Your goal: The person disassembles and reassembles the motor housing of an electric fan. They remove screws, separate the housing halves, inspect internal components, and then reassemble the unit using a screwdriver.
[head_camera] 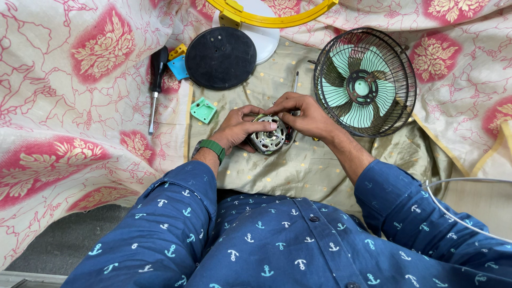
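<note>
Both hands meet over a small round metal fan motor [268, 137], which sits low in the middle of the view on a plain beige cloth [298, 165] dotted with small gold spots. The left hand [238, 128] cups the motor from the left, its fingers curled around the silver vented casing and its thumb laid across the top face; a green watch strap [212, 146] circles that wrist. The right hand [305, 116] comes in from the right with its fingers bent and pressed down on the motor's upper right edge, where a dark part shows beneath the fingertips; whether it pinches something small there cannot be told. Just behind the right hand a thin metal tool [295, 81] lies on the cloth, pointing away from the person. To the right, close to the right forearm, stands a black wire fan guard [366, 80] with pale green blades inside it. Beyond the motor lies a black round disc [221, 57], partly covering a white round base [266, 38], and a yellow curved ring [277, 20] runs along the top edge. Left of the disc are a black-handled screwdriver [156, 80], a blue plastic piece [178, 67] and a small yellow piece [177, 51]. A green square plastic part [203, 110] lies just left of the left hand. A flowered red and cream cloth [69, 106] spreads around all of it.
</note>
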